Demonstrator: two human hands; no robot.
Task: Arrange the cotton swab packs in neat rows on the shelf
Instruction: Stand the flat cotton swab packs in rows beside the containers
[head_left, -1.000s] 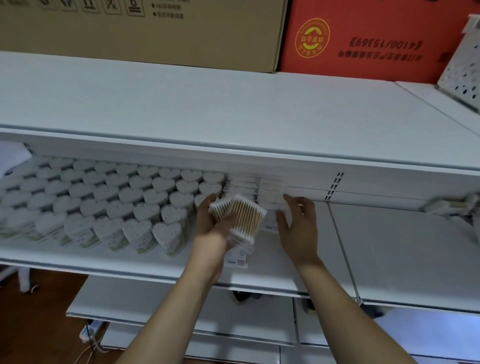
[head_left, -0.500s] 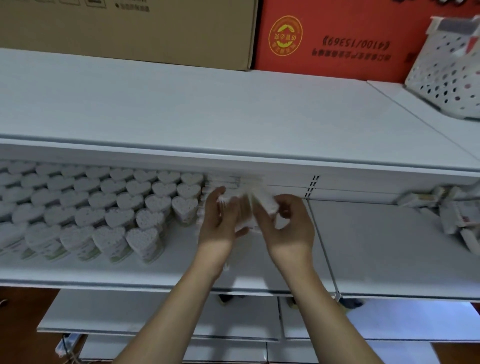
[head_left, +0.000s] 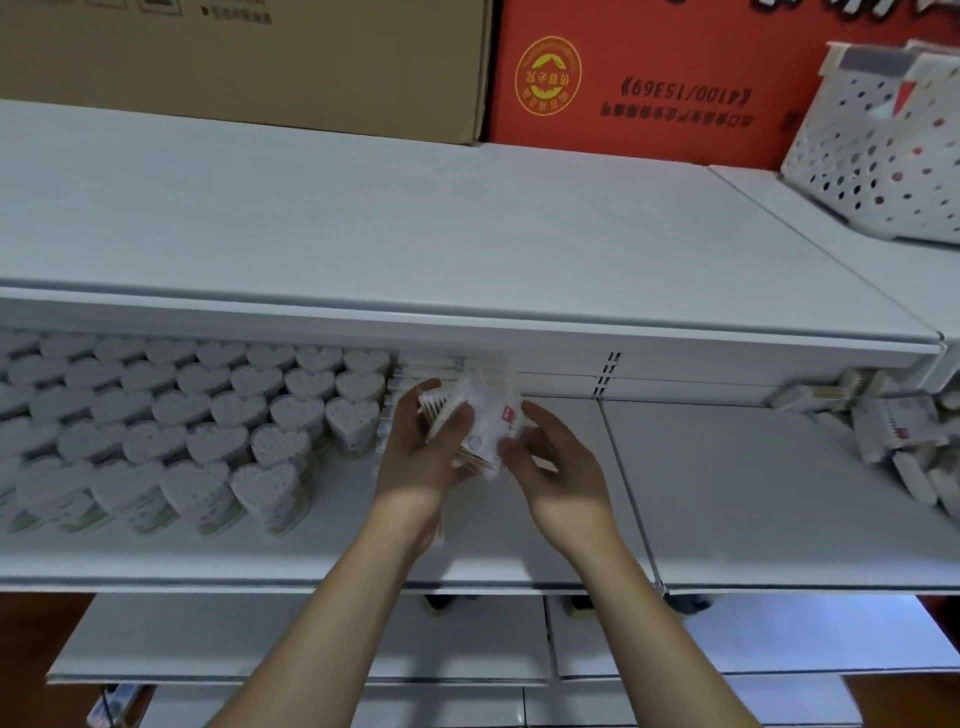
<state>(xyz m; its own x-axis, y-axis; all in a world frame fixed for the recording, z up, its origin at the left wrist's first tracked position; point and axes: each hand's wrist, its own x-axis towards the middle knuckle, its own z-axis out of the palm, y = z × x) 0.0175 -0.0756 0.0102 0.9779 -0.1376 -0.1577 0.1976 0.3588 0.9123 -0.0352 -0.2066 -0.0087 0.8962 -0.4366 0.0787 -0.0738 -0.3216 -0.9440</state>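
— Since one second ago, what has moved?

— Both hands have come together at the middle of the frame. Before, the left hand (head_left: 423, 457) carried the bundle of cotton swab packs (head_left: 475, 415) alone and the right hand (head_left: 558, 462) was spread beside it. Now the right fingers are curled at the right edge of the packs, and the view has turned so that more of the right side shows.

— How does each hand hold now?

— The left hand grips the packs from the left, with its thumb across the front. The right hand seems to pinch the lower right corner, but the picture is blurred there, so I am not fully sure.

— Where are the packs?

— They are held just above the middle shelf (head_left: 519, 545), in front of a stack of flat packs (head_left: 431, 369) at the back. To the left, heart-shaped swab boxes (head_left: 208, 426) stand in rows. At the right edge lies a loose pile of packs (head_left: 893, 431).

— Is any writing readable?

— On the held pack there is a small red mark, too blurred to read. On the red carton (head_left: 649, 78) at the upper middle I read "4100/15369", printed upside down, beside a round yellow emblem. A brown carton (head_left: 249, 57) is at the upper left, and a white perforated basket (head_left: 878, 150) at the upper right.
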